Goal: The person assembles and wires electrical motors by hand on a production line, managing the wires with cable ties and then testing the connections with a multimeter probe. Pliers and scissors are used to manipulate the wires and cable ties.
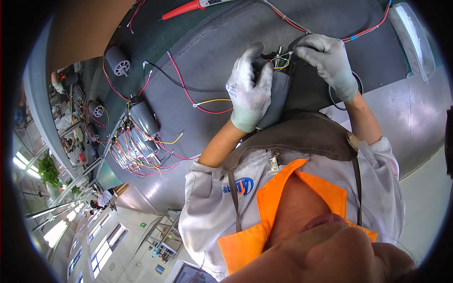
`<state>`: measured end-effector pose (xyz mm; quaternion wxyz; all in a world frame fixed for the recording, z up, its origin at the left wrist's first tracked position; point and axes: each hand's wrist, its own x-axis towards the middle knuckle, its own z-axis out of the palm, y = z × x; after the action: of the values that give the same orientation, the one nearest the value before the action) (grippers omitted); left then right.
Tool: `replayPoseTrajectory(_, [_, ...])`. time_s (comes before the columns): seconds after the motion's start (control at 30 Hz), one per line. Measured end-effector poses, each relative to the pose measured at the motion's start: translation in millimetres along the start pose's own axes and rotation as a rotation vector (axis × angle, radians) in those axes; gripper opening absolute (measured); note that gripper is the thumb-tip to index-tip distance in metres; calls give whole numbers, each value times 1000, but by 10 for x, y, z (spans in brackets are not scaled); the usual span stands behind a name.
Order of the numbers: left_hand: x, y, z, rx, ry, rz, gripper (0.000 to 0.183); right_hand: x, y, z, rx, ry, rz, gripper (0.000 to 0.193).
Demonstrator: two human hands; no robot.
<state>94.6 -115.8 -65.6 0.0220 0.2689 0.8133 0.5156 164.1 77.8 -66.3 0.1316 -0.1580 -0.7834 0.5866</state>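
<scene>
A grey cylindrical electric motor (279,90) lies close to my chest, its shaft end pointing away from me. My left hand (250,87), in a white knit glove, is curled against the motor's left side, with fingers and thumb closed around its far end. My right hand (328,63), gloved alike, is just right of the shaft. Its thumb and fingertips pinch a thin pale strand at the motor's end; whether it is a wire or a tie I cannot tell. Yellow-green wires (283,65) come out beside the shaft. Black, red and yellow leads (207,89) run leftward from near my left hand.
More motors (144,118) with tangled coloured leads stand at the left, near another grey motor (117,61). A red pen-shaped tool (181,9) lies at the far edge. Red and grey cable (325,37) crosses the far side. A clear plastic bin (413,42) sits at the far right.
</scene>
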Motion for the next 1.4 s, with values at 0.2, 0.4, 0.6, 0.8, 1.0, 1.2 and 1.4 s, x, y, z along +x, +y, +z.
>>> replayPoseTrajectory(0.2, [7,83,20,138,-27,132,22,367,483,1,-420,180,-324,15])
replayPoseTrajectory(0.4, [54,125,40,332,-102,304,15,463,472,85,-393,185,-289,20])
replayPoseTrajectory(0.6, [216,81,-84,385,-262,489,14,166,10,66,603,-217,-109,39])
replayPoseTrajectory(0.8, [390,49,-309,663,-651,793,20,-42,134,-62,641,-296,62,32])
replayPoseTrajectory(1.0, [387,72,-209,506,-674,723,27,592,-196,266,941,-383,308,13])
replayPoseTrajectory(1.2, [1450,-466,-595,891,-193,867,44,-267,11,-717,-755,204,-302,28])
replayPoseTrajectory(1.4, [2360,-890,-196,941,-579,778,64,-1364,313,-569,-1121,73,-43,46])
